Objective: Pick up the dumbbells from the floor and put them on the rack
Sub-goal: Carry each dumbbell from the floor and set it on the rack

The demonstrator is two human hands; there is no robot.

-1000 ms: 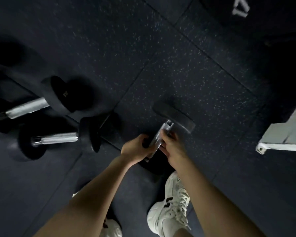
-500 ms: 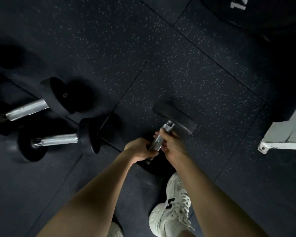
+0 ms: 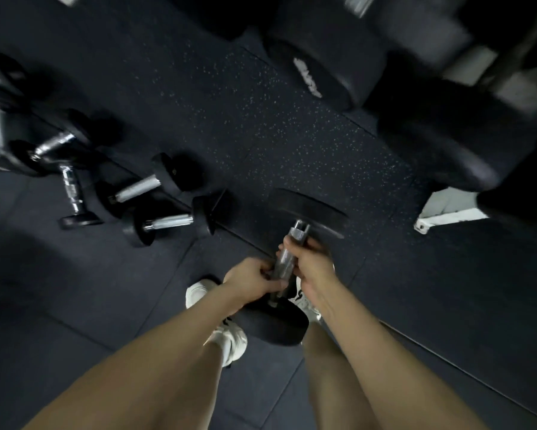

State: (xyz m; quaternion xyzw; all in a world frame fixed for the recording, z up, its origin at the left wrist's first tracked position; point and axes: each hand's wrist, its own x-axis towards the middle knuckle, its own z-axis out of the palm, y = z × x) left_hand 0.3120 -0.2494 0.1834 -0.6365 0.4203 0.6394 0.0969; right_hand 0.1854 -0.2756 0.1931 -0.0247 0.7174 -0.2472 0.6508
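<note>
A large black dumbbell (image 3: 310, 209) with a knurled steel handle hangs just above the dark rubber floor, between my white shoes. My left hand (image 3: 251, 282) grips the lower part of the handle and my right hand (image 3: 307, 262) grips it higher up, both shut on it. Its near head (image 3: 276, 328) is under my wrists. The rack (image 3: 444, 209), with a white foot, stands at the right, with big black dumbbells (image 3: 326, 66) on it, blurred.
Several smaller dumbbells lie on the floor to the left: one (image 3: 168, 223) nearest, another (image 3: 146, 186) behind it, and more (image 3: 71, 193) farther left. Speckled rubber floor (image 3: 261, 135) stretches between me and the rack.
The dumbbell has come up off the floor in both hands. My view has risen and tilted forward, bringing the rack's dumbbells and more floor dumbbells into sight.
</note>
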